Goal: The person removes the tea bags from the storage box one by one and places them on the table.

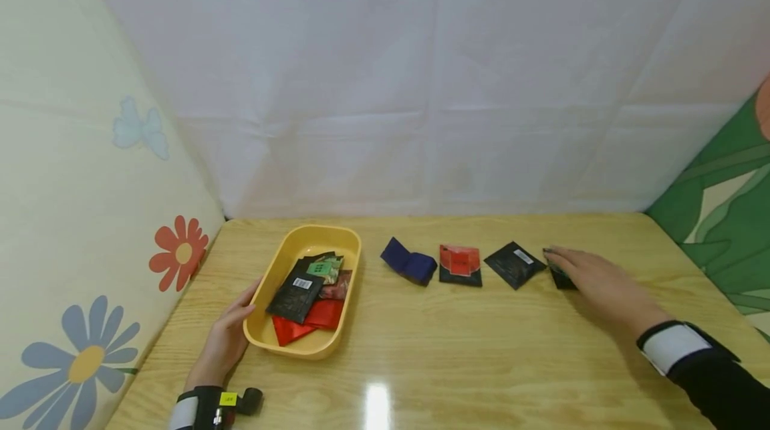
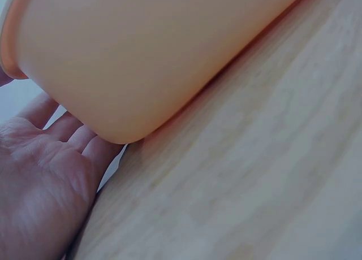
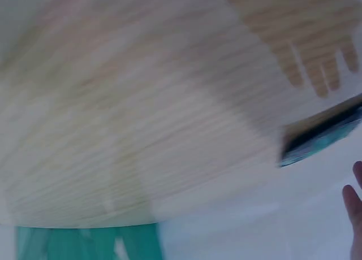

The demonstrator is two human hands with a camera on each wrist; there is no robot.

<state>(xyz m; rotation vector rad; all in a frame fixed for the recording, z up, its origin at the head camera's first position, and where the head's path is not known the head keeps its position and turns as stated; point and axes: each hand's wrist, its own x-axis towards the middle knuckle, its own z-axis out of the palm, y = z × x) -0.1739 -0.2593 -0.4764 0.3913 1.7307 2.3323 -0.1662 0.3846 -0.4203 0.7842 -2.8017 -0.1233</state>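
Note:
My left hand holds the left side of a yellow plastic tub, its thumb at the rim. In the left wrist view, the fingers lie against the tub's outer wall. Inside the tub are several flat sachets, including a black one with a white label, a green one and red ones. My right hand hovers, fingers extended, over a dark sachet at the right end of a row. In the right wrist view, this sachet appears apart from the fingertips.
Left of the right hand, the row continues with a black sachet, a red and black one and a folded dark blue one. The wooden table meets a white cloth behind and patterned panels at both sides.

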